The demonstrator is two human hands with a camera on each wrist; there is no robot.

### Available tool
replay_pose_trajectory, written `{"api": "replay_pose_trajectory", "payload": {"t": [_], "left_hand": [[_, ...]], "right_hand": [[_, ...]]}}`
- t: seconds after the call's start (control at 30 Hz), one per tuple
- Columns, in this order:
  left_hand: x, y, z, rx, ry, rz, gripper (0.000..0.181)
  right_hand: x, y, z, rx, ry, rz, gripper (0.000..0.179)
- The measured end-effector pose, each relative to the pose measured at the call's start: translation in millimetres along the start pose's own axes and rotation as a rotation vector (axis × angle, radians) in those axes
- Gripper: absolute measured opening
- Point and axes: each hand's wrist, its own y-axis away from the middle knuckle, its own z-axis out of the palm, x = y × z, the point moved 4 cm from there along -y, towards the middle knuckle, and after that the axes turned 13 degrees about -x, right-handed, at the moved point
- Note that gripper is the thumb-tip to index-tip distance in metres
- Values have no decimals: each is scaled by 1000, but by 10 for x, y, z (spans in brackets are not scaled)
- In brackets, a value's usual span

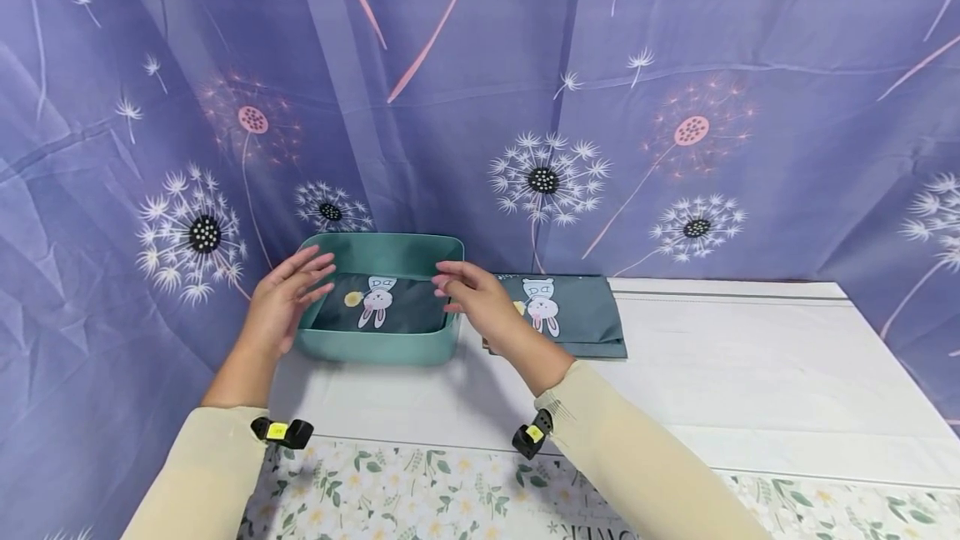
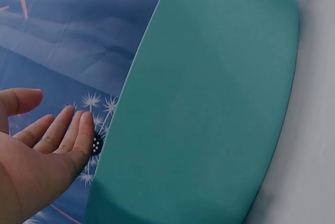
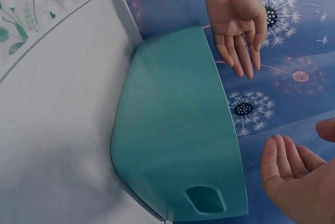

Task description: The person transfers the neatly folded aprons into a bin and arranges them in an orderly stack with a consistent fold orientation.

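From my head I look forward and down over the worktop (image 1: 720, 357); both wrist views, closer, share the near wall of the green storage bin (image 1: 378, 348).

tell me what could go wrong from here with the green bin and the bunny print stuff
The right grip is close to the green bin, so it might knock it if lowered carelessly. The bunny-print piece inside shows no fastening, so it could slide if the bin is tipped. The folded piece lies just to the right, so sliding the bin that way might push it.
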Motion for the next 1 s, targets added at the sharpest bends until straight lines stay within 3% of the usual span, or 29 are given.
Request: {"api": "replay_pose_trajectory", "payload": {"t": [0.63,1.0], "left_hand": [[-64,4,198,-21,-34,14,47],[-102,-29,327,-46,20,24,51]], "right_hand": [[51,96,-108,74,-34,-47,36],[111,158,-197,100,-60,-88,37]]}}
